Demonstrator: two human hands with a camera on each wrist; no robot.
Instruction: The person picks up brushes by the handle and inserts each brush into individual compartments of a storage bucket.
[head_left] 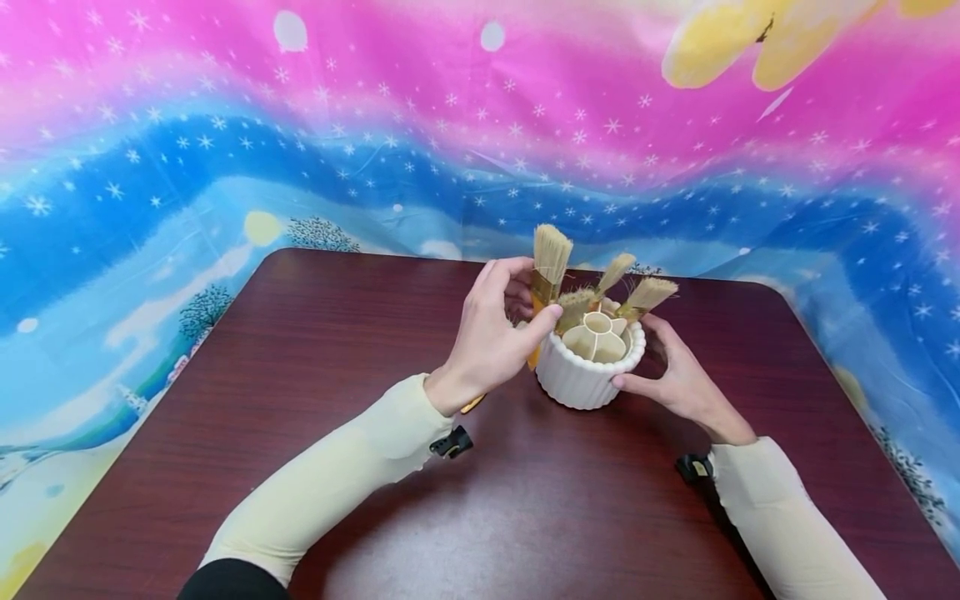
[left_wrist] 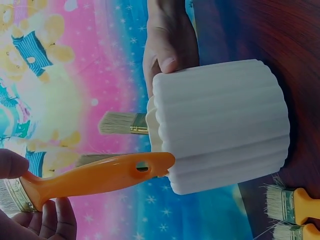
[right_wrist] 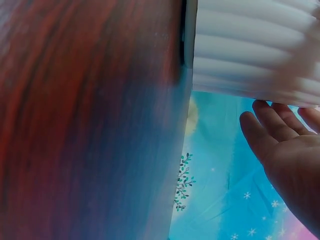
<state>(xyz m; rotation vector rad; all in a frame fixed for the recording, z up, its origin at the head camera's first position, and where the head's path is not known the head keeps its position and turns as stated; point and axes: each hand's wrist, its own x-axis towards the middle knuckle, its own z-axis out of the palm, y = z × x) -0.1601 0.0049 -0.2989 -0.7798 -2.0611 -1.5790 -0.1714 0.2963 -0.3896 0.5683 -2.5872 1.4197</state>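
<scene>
An orange-handled brush (left_wrist: 95, 177) is held bristles up just beside the white ribbed holder (head_left: 576, 379), its handle end near the rim on the outer side rather than inside; whether it touches the wall cannot be told. The person's left hand (head_left: 491, 325) grips it near the metal band, thumb on one side and fingers on the other. That high hold leaves the long handle free below, so a small turn of the wrist could swing its end — and a low approach could catch it on the beaded rim or knock the wall. The holder stands on the tabletop (head_left: 570, 508), the right hand (head_left: 678, 375) curled round its far side from the left hand, thumb at the front. If that hold is light, a push from the brush could slide or tip the holder. Inside, cream dividers (head_left: 600, 325) make narrow openings, and three brushes (head_left: 648, 296) already lean out bristles up; their splayed heads could snag the held one or hide an opening from view. Farther out, two more orange-handled brushes (left_wrist: 302, 205) lie on the table near the holder's base — a sliding holder or a lowered left forearm might nudge them. Beyond the table hangs a patterned backdrop (head_left: 420, 142).
</scene>
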